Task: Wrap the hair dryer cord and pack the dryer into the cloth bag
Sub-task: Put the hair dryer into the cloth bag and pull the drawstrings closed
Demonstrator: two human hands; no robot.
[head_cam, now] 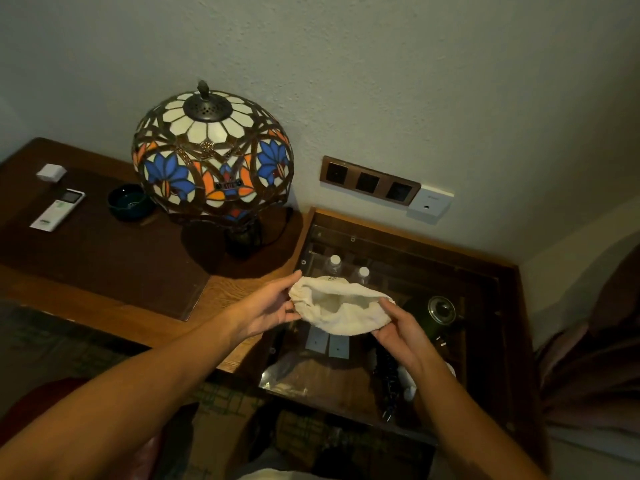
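A cream cloth bag [341, 308] hangs in the air over the glass-topped cabinet, its mouth pulled open toward me. My left hand [268, 308] pinches the bag's left rim between thumb and fingers. My right hand [398, 329] grips the right rim. Below my right forearm lies a dark coiled cord [389, 379] beside a white object on the glass; the hair dryer's body is mostly hidden by my arm.
A stained-glass lamp [211, 157] stands on the wooden desk [104, 251], with a white remote [57, 210] and a dark bowl [130, 202] to its left. Wall sockets [369, 183] sit above the glass cabinet [485, 271], which holds bottles and a kettle [441, 310].
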